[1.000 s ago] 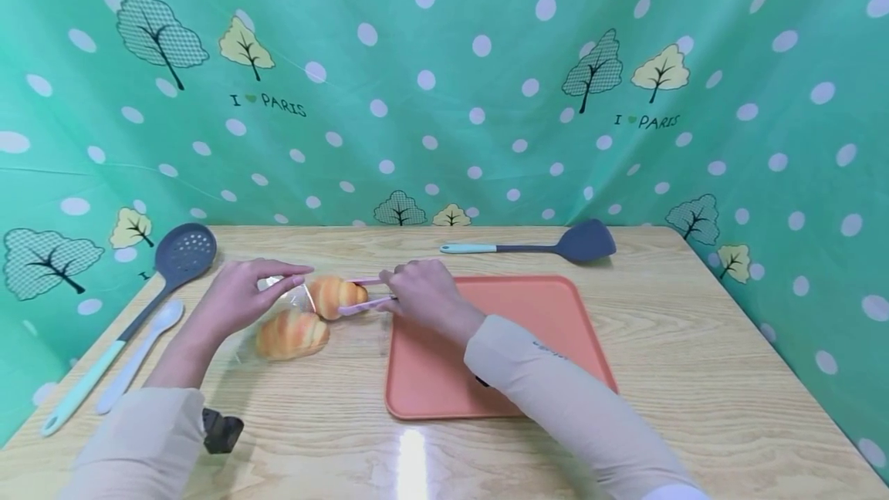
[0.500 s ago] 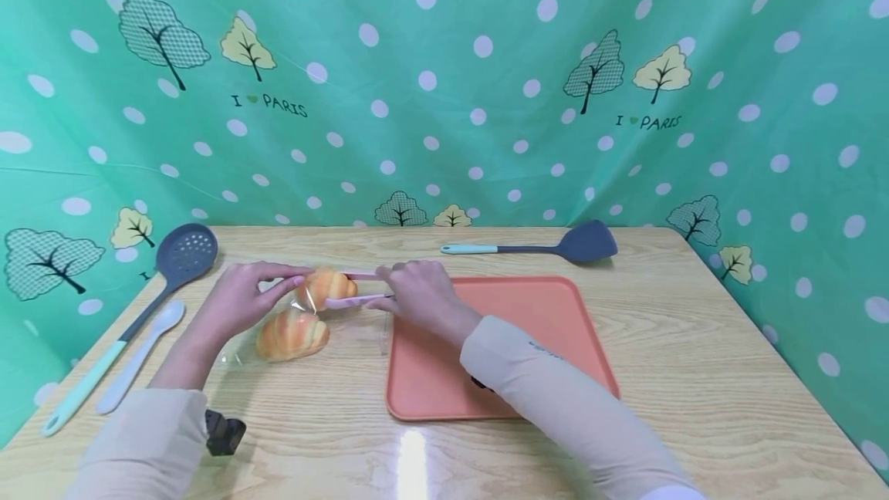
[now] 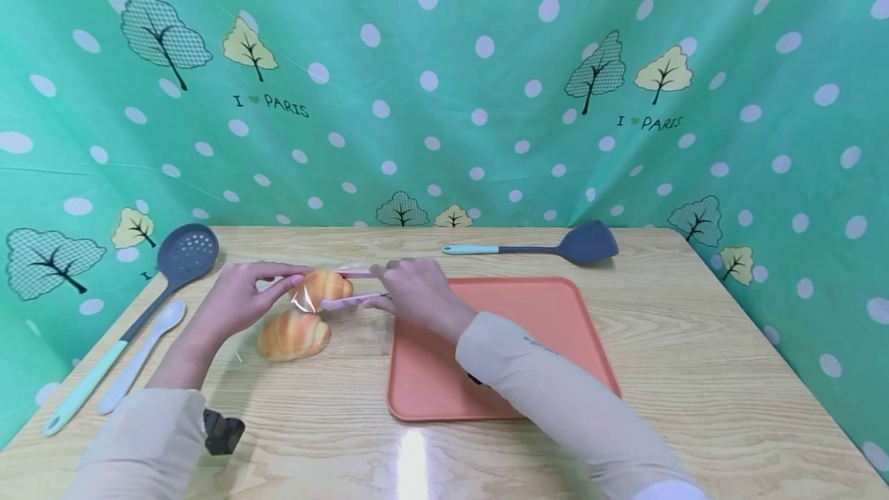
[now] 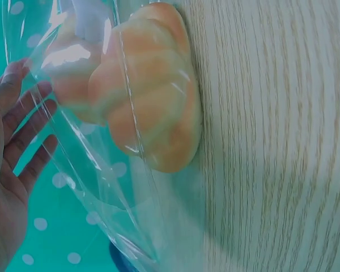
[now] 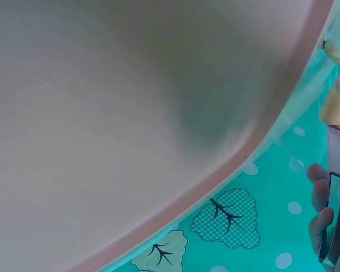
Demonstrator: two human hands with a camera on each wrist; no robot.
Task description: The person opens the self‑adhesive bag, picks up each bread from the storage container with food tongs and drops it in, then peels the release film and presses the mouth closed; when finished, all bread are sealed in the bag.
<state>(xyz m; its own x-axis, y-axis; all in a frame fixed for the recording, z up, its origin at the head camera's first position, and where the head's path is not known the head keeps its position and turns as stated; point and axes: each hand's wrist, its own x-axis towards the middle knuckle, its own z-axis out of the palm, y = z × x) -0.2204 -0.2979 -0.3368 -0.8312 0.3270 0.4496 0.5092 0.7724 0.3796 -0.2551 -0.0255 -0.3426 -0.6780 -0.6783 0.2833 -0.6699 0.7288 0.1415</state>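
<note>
My left hand (image 3: 239,295) pinches the edge of a clear plastic bag (image 4: 110,198) between thumb and fingers. In my right hand (image 3: 420,292) are pale purple tongs (image 3: 347,301), their tips around a croissant-shaped bread roll (image 3: 323,288) close to the left fingertips. Part of the bag film lies over this roll. A second bread roll (image 3: 293,336) rests nearer to me, and in the left wrist view this bread (image 4: 153,96) shows behind the film. The right wrist view catches only the fingers (image 5: 321,195) and part of the tongs at its right edge.
A pink tray (image 3: 549,315) lies beneath the right forearm. Behind it is a turner (image 3: 586,243) with a mint handle. At the left lie a slotted skimmer (image 3: 187,251) and a pale spoon (image 3: 167,317). A patterned curtain (image 3: 444,99) hangs behind the table.
The tongs and the far roll have shifted left, toward the left hand and further under the bag film. The right hand moved slightly left with them; the left hand stays nearly still.
</note>
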